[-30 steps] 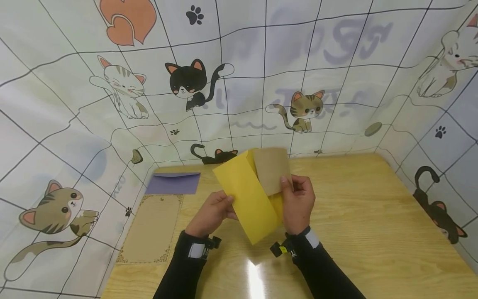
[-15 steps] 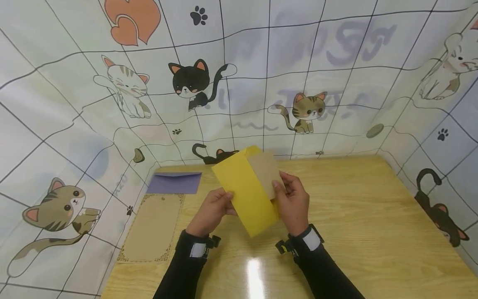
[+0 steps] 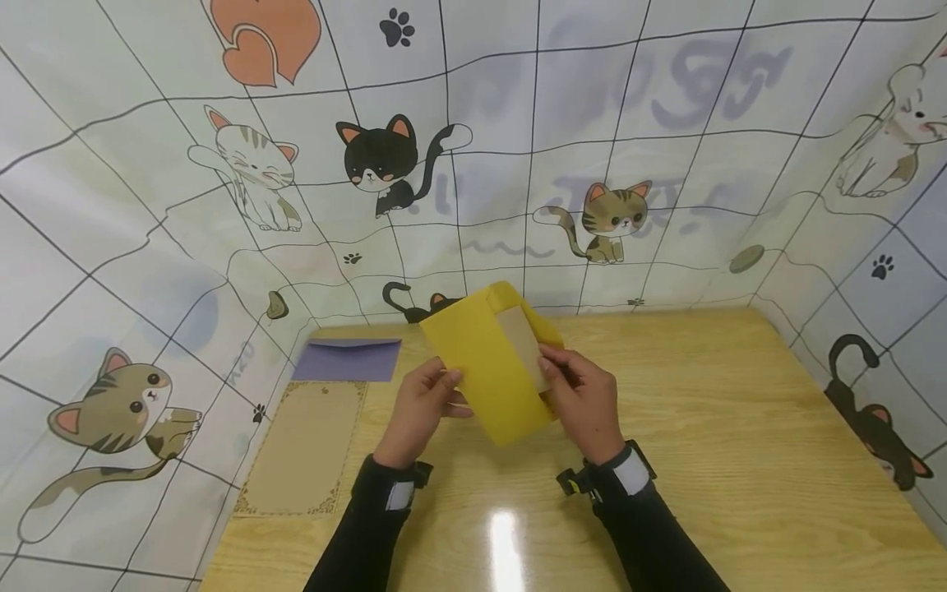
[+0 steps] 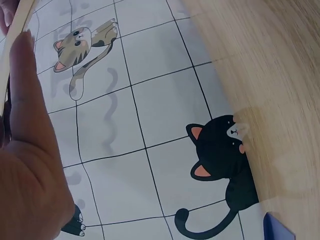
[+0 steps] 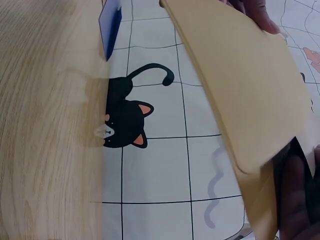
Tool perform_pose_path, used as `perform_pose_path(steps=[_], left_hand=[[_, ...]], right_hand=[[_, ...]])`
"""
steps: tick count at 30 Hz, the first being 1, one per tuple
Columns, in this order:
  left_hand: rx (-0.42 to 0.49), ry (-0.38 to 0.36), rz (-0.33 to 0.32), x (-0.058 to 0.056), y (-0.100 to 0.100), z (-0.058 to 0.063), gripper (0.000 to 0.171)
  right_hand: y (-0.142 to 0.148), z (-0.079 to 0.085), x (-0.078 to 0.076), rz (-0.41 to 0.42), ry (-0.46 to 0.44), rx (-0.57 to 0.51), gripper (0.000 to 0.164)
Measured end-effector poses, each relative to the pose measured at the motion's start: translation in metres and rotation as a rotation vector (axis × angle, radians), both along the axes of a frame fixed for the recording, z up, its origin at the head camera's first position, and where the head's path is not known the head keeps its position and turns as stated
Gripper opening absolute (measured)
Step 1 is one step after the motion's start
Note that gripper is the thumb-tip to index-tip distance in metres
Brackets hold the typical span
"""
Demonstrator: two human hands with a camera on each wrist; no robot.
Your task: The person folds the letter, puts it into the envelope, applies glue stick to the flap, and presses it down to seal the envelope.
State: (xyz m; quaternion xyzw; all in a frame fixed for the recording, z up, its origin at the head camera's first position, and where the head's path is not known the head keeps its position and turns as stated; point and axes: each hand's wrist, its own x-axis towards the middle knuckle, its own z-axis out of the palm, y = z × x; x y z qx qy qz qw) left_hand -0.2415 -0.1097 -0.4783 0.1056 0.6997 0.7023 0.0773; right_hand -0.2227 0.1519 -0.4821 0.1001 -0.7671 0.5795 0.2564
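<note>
In the head view a yellow envelope is held up tilted above the table. My left hand pinches its left edge, thumb on the near face. From the envelope's opening on the right shows a strip of folded brown paper, most of it hidden inside. My right hand pinches the paper's right edge at that opening. The right wrist view gives the envelope from the side, with left-hand fingers on its upper edge. In the left wrist view, my left hand lies along the envelope's edge.
On the left of the wooden table lies a purple envelope, flap side showing. Just in front of it is a brown letter sheet with an ornate border. A cat-print cloth encloses the table's back and sides.
The brown paper has slid left and deeper into the yellow envelope, so less of it shows. My right hand has moved with it, while the left hand keeps its grip on the envelope.
</note>
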Motion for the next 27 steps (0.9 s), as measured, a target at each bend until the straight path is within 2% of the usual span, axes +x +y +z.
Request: perform_pose_path(steps=[2, 5, 13, 20, 27], left_hand=[[-0.009, 0.014, 0.035, 0.001, 0.001, 0.001, 0.025], [-0.011, 0.012, 0.043, 0.001, 0.002, 0.002, 0.026], [-0.005, -0.01, 0.021, 0.002, 0.003, 0.003, 0.028], [-0.002, -0.026, 0.015, 0.003, 0.003, 0.002, 0.016], [0.025, -0.012, -0.022, 0.005, 0.003, 0.003, 0.02]], right_hand=[[0.0, 0.0, 0.0, 0.011, -0.006, 0.014, 0.026], [0.0, 0.002, 0.001, 0.042, -0.022, 0.027, 0.025], [0.001, 0.003, 0.003, 0.136, -0.115, 0.036, 0.024], [0.009, 0.011, 0.007, 0.124, -0.127, 0.155, 0.024], [0.014, 0.015, 0.005, 0.204, -0.237, 0.111, 0.023]])
